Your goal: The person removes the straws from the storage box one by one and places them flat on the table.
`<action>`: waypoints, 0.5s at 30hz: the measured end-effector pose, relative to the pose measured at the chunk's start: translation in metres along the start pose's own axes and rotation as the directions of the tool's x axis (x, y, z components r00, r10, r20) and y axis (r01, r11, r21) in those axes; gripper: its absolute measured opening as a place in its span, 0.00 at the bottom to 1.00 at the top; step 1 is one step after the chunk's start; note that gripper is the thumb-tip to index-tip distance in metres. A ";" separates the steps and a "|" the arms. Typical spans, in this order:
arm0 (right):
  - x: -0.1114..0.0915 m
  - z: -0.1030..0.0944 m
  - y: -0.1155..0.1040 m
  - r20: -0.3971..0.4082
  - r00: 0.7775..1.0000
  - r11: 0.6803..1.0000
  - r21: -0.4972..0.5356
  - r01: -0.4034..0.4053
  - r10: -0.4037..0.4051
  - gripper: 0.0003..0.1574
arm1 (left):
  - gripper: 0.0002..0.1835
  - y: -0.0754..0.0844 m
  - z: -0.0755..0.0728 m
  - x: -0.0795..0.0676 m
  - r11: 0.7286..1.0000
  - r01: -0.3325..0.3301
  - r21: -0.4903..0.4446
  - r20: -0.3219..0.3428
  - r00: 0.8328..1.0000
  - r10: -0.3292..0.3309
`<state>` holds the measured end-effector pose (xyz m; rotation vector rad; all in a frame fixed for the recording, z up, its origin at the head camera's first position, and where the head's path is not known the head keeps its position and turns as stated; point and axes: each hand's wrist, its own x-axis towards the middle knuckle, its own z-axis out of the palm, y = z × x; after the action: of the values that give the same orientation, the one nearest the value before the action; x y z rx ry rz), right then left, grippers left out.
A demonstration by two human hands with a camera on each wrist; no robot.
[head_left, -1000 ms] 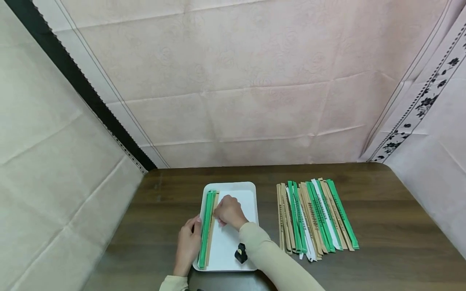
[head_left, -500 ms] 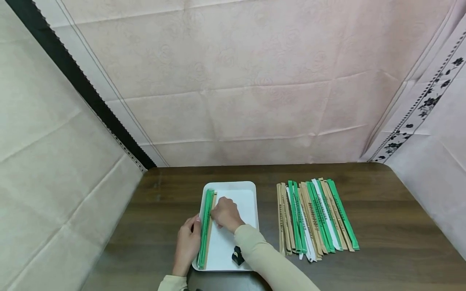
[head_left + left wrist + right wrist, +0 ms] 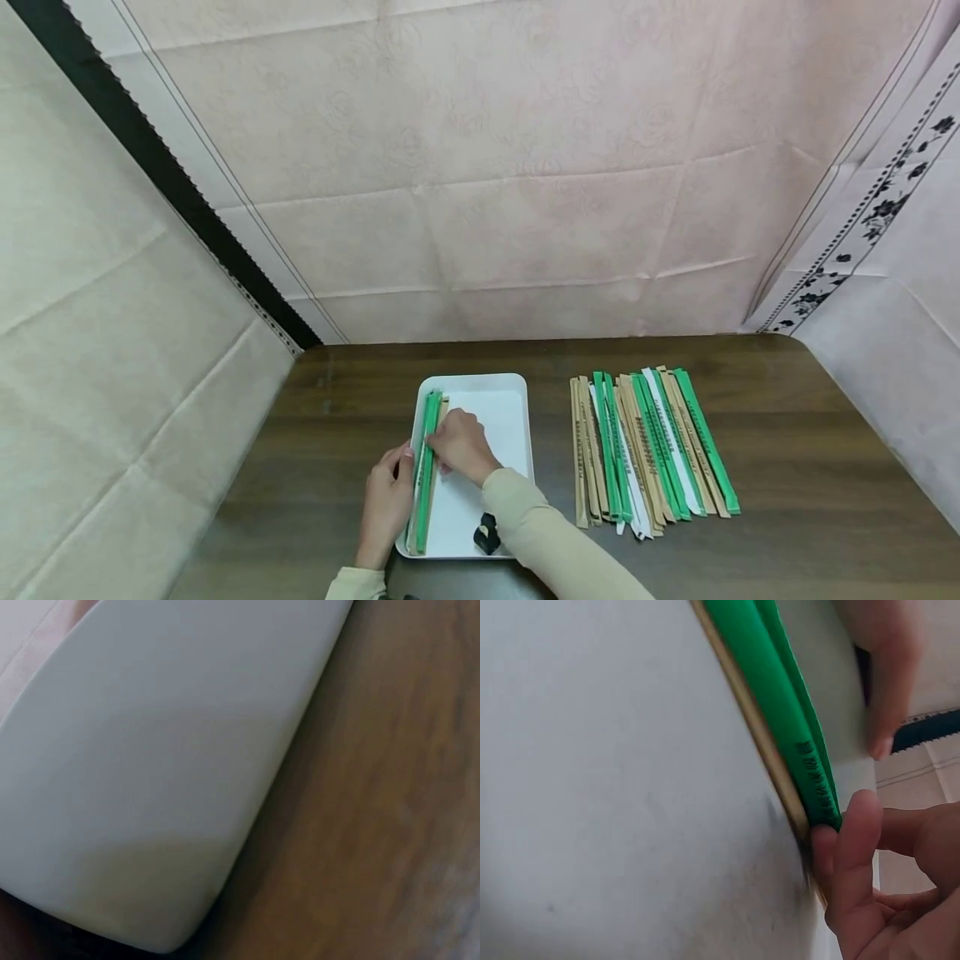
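A white tray [image 3: 495, 404] lies on the table, with long slim printed paper sleeves along its left side. My right hand [image 3: 463, 443] reaches over these sleeves; in the right wrist view its thumb and finger pinch the end of a green sleeve [image 3: 776, 694] with dark lettering. A tan sleeve [image 3: 759, 739] runs right alongside it, partly covered. My left hand [image 3: 387, 508] is at the tray's left rim, thumb and fingers bent against the edge. The left wrist view shows the tray's pale side [image 3: 165, 765] close up, without the hand.
To the right of the tray, several green, tan and white sleeves [image 3: 647, 442] lie side by side in a loose row on the brown wooden table [image 3: 787, 467]. Pale cloth [image 3: 525, 208] hangs behind and at both sides. A black wrist device [image 3: 487, 533] overlaps the tray.
My right hand has moved slightly left and towards me. The green sleeve's near end has shifted right, over the tan one. My left hand has stayed at the rim.
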<state>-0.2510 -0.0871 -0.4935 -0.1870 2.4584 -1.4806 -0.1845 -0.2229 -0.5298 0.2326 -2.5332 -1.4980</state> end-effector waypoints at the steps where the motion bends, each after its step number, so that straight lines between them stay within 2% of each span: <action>1: -0.001 -0.002 0.001 -0.003 1.000 1.000 0.015 0.003 -0.003 0.22 | 0.22 0.000 0.001 0.000 1.000 -0.002 -0.002 0.000 1.000 0.002; 7: -0.007 -0.022 0.004 -0.030 0.999 0.991 0.131 -0.015 0.019 0.09 | 0.22 0.000 0.003 0.001 1.000 -0.016 0.001 0.004 1.000 0.016; 15: -0.021 -0.061 0.007 -0.053 0.998 0.969 0.247 -0.005 0.018 0.09 | 0.24 -0.003 0.000 0.002 1.000 0.023 -0.008 0.036 0.999 -0.023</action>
<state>-0.2488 -0.0271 -0.4692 -0.0840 2.2830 -1.7906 -0.1866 -0.2244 -0.5321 0.2361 -2.5602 -1.5348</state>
